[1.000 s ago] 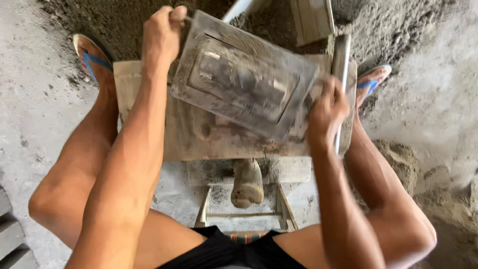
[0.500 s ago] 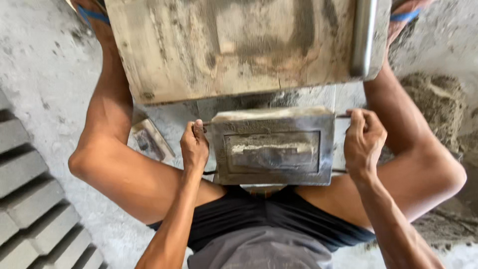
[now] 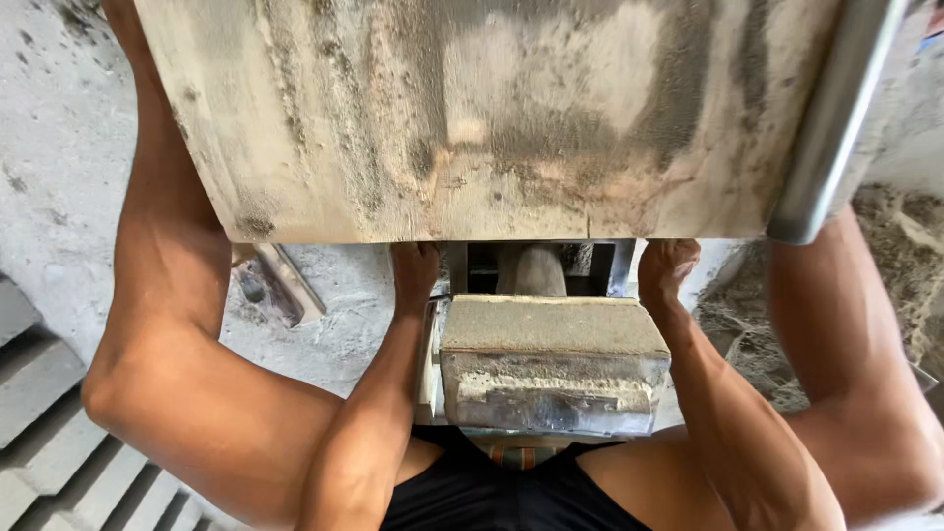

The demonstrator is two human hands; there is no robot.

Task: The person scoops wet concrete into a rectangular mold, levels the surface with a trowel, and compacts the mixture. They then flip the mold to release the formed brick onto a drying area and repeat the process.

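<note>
Left hand [image 3: 413, 270] and right hand [image 3: 667, 267] are clenching the mould [image 3: 551, 364] at 9 and 3 o'clock, keeping it level under the board [image 3: 472, 118].

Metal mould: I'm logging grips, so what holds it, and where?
Both hands, left hand and right hand, grip the metal mould at its far side edges; the exact hold is hidden.

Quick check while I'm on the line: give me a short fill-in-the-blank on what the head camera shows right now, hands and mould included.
1. Both hands, left hand and right hand, hold the metal mould at its two ____.
2. The mould sits lower in the picture than the sandy wooden ____, between the person's legs.
3. A round metal bar lies along the board's ____ edge.
4. Grey concrete blocks lie in rows at the lower ____ of the picture.

Missing words: sides; board; right; left
</note>
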